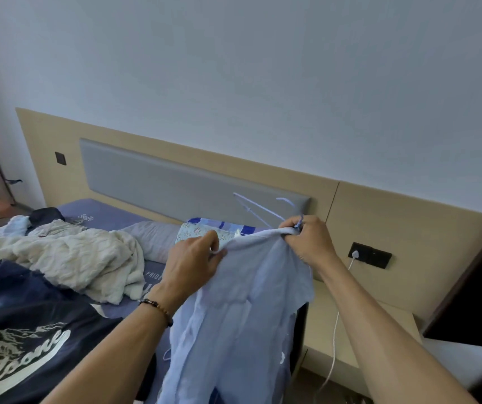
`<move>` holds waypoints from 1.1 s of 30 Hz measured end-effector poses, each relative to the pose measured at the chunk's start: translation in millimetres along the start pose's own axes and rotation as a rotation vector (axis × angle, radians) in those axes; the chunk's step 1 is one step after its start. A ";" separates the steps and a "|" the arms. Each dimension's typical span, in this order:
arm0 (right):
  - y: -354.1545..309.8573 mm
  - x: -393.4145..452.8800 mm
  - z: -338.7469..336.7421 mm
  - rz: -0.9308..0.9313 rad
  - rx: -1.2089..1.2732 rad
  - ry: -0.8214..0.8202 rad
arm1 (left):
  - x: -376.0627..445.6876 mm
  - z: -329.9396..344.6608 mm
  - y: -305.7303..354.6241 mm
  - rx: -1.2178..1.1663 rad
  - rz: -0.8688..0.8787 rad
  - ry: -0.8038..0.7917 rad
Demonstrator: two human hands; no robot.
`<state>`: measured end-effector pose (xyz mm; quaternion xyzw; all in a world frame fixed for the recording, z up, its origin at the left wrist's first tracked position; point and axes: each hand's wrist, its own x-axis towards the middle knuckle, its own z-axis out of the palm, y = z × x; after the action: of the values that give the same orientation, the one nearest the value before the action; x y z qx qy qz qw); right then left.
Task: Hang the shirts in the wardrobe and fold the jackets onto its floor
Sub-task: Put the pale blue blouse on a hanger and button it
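Observation:
A light blue shirt hangs in front of me over the edge of the bed. My left hand pinches its collar edge on the left. My right hand grips the collar on the right together with a pale blue wire hanger, whose arms stick out up and to the left of my fist. Part of the hanger is hidden in the fabric. On the bed at the lower left lies a dark navy jacket with large white lettering.
The bed also holds a cream knitted garment, dark blue jeans, more clothes at the far left and pillows by the headboard. A bedside table stands at right, with a white cable plugged into a wall socket.

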<state>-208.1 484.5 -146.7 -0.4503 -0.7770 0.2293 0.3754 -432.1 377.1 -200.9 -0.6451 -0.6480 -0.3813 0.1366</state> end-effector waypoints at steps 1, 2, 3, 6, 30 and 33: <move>-2.6 0.0 -0.5 -0.002 0.044 -0.003 | -1.7 -0.3 4.5 -0.024 0.039 -0.041; -6.3 0.3 -0.9 -0.014 0.101 -0.025 | -3.1 0.3 9.8 -0.082 0.037 -0.101; -10.5 1.2 -1.4 -0.030 0.155 -0.054 | -3.2 -0.6 16.8 -0.187 -0.032 -0.187; -21.0 3.1 0.4 -0.051 0.259 -0.113 | -2.2 10.9 17.8 -0.487 -0.256 -0.290; -9.0 8.1 -6.5 0.075 0.088 -0.007 | 1.2 7.9 0.1 -0.326 -0.170 -0.218; -9.8 11.4 -9.6 0.104 0.030 -0.014 | 2.8 4.6 -5.6 -0.172 -0.173 -0.206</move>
<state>-209.3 489.8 -129.7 -0.4826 -0.7518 0.2633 0.3642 -436.3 382.9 -203.9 -0.6317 -0.6768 -0.3775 -0.0197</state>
